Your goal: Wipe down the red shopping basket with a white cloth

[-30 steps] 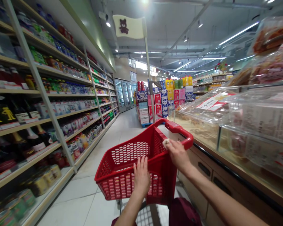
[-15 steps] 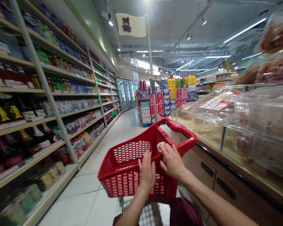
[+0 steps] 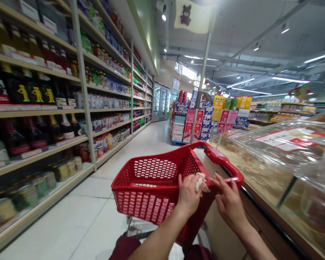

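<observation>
A red plastic shopping cart [image 3: 154, 187] with perforated basket walls stands in front of me, its basket bare inside. My left hand [image 3: 189, 195] is over the near rim of the basket, its fingers closed around a small crumpled white wipe [image 3: 200, 181]; it may be tissue or cloth. Just to the right, my right hand [image 3: 229, 202] hovers by the cart's red handle frame [image 3: 234, 173]. Its fingers are loosely stretched and apart, with nothing seen in them. Whether the right fingertips touch the red plastic I cannot tell.
Shelves of bottles and cans [image 3: 67, 112] line the left side. A display counter [image 3: 260, 180] with clear plastic food packs [image 3: 287, 135] runs close along the right. Stacked drink cartons [image 3: 192, 122] stand ahead, beside a pole carrying a bear flag [image 3: 193, 16]. Tiled floor [image 3: 83, 213] lies left of the cart.
The white wipe has passed from my right hand to my left. My left hand moved right along the rim; my right hand shifted right toward the handle. The view swung left.
</observation>
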The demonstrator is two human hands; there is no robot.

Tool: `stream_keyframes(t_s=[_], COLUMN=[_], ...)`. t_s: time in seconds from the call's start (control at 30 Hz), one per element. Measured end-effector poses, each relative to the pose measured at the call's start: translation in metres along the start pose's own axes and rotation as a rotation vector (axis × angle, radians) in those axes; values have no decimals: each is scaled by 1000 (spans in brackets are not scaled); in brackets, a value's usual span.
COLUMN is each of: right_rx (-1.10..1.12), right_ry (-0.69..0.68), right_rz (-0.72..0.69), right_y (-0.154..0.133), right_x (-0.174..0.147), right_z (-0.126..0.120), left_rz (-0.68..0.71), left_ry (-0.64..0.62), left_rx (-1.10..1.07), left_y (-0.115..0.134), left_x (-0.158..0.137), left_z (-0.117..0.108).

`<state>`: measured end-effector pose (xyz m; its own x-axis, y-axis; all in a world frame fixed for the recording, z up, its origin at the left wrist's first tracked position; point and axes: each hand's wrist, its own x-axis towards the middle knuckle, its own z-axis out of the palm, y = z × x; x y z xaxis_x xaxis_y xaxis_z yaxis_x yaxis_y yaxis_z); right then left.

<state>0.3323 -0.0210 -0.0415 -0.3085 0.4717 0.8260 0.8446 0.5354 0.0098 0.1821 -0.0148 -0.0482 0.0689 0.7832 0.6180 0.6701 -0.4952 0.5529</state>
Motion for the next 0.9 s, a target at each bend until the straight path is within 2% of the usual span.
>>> stream_keyframes(t_s=[0.1,0.2,0.3,0.43,0.5,0.57,0.63,0.7,0.8,0.9], right_rx=[-79,-177,-215,-179,-170,-166,-165,-171,-193,-201], right_ry=[121,57,25,-58,-66,-67,-59,-44,-19,-14], right_rz=[98,55,31,1,-7,-2,13,25,22,9], right_y=[7,5,-7,-16,-12,-8,-6,-10,-17,-18], right_x=[3,5,7,9,8,7,6,6,8,8], right_z=[0,5,12,19,21,21,22,23,25,24], left_rz=[62,0,-2,194,251,259,198,101,18,80], left_ry=[31,90,142,119,107,84,63,57,90,96], left_rx=[146,270,293,242,262,311,357,375,342,278], left_y=[-43,-73,-62,-29,-37,-61,-87,-99,-83,-67], left_x=[-20,-36,-38,-26,-26,-33,-40,-43,-36,-27], left_z=[-22,-43,-34,1,3,-10,-27,-38,-30,-19])
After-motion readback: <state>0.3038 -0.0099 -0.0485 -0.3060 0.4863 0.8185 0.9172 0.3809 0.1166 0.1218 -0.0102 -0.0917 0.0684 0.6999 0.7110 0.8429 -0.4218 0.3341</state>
